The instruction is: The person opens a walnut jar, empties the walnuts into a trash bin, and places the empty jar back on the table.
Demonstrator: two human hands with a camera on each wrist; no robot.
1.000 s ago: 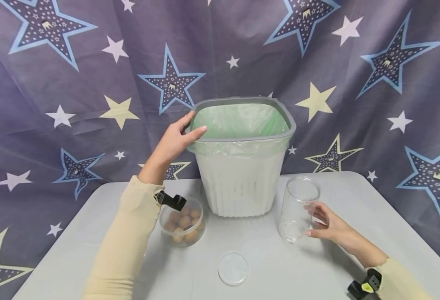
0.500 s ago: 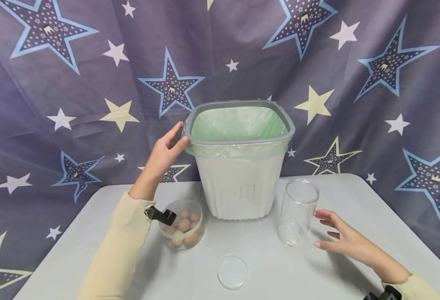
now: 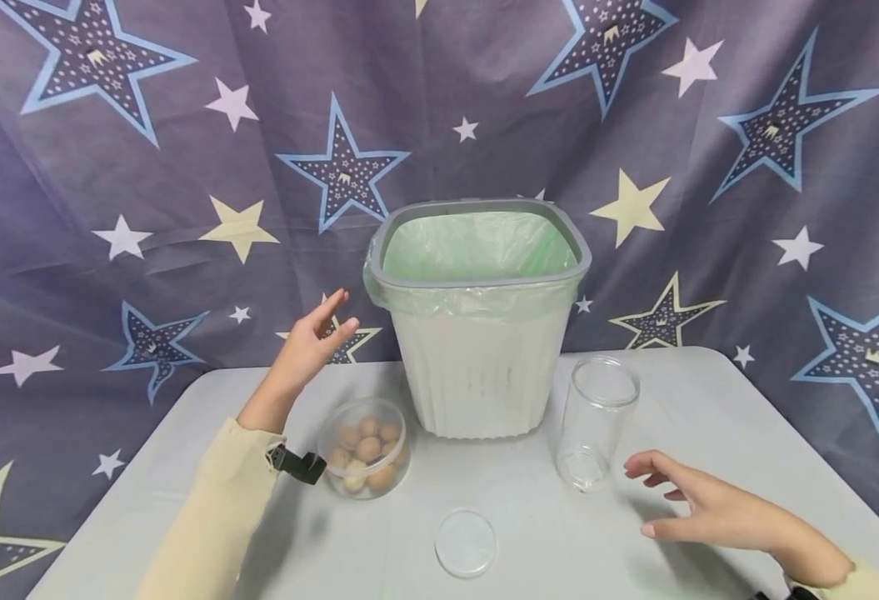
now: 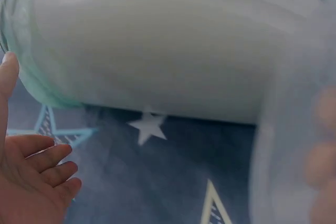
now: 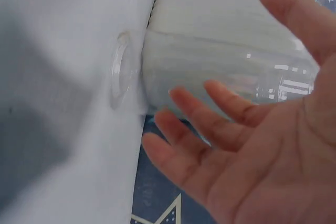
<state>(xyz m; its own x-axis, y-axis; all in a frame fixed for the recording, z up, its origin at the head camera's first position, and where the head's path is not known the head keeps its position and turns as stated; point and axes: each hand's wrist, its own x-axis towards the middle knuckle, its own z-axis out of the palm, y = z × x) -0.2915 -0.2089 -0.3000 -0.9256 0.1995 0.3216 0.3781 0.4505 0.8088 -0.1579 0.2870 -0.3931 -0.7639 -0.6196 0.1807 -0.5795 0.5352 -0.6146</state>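
In the head view a white bin (image 3: 480, 367) with a grey rim and a green liner bag (image 3: 476, 246) stands at the back of the table. My left hand (image 3: 304, 350) is in the air left of the bin, apart from it, its fingers relaxed and holding nothing. Below that hand sits a clear round tub (image 3: 362, 492) with several brown, round nut-like things (image 3: 367, 450) inside. A clear jar (image 3: 596, 425) stands upright, right of the bin, with no lid on it. My right hand (image 3: 716, 508) hovers right of the jar, fingers loosely bent, touching nothing.
A round clear lid (image 3: 466, 543) lies flat on the pale grey table (image 3: 544, 550), in front of the bin. Behind the table hangs a dark curtain (image 3: 469, 75) printed with stars.
My left hand has let go of the bin's rim and come down and left. The right hand has drawn away from the jar, toward the lower right. Bin and jar look unmoved.
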